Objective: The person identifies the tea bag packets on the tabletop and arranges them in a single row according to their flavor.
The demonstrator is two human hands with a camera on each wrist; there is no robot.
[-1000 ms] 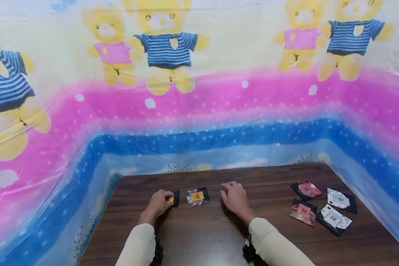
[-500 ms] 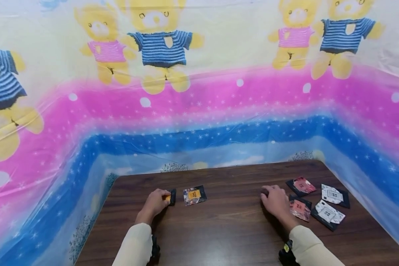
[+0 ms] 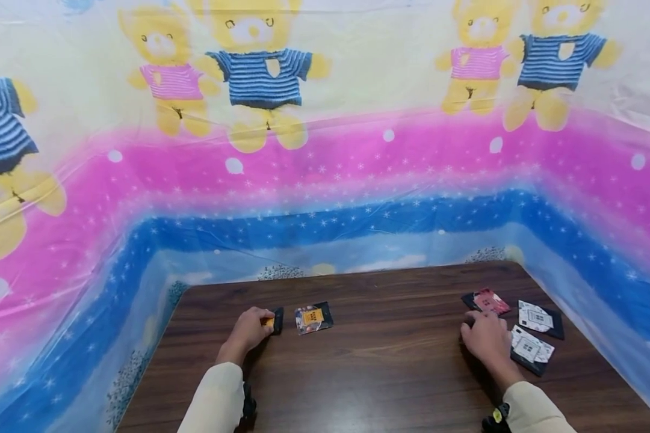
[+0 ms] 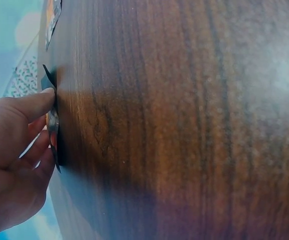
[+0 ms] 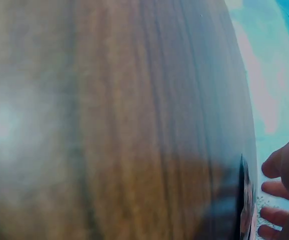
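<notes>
1. Packets are lying in two groups on the dark wooden worktop [image 3: 390, 361]: I am pinching a small black packet with an orange label [image 3: 274, 321] in my left hand [image 3: 247, 329], thumb and fingers curled round its near edge, at the left.
2. My right hand [image 3: 484, 340] is resting knuckles-up at the right-hand cluster, fingers bent over a packet I cannot make out.
3. The orange-labelled packet [image 3: 313, 317] is lying flat just right of my left grip, far nearer to it than to my right hand.
4. The red packet [image 3: 487, 300] and two white-labelled packets [image 3: 536, 316] are sitting just beyond and right of my right hand.
5. Whether my right grip is actually closing on anything is hidden; its wrist view is blurred, showing only fingertips [image 5: 274, 165] beside a dark packet edge.
</notes>
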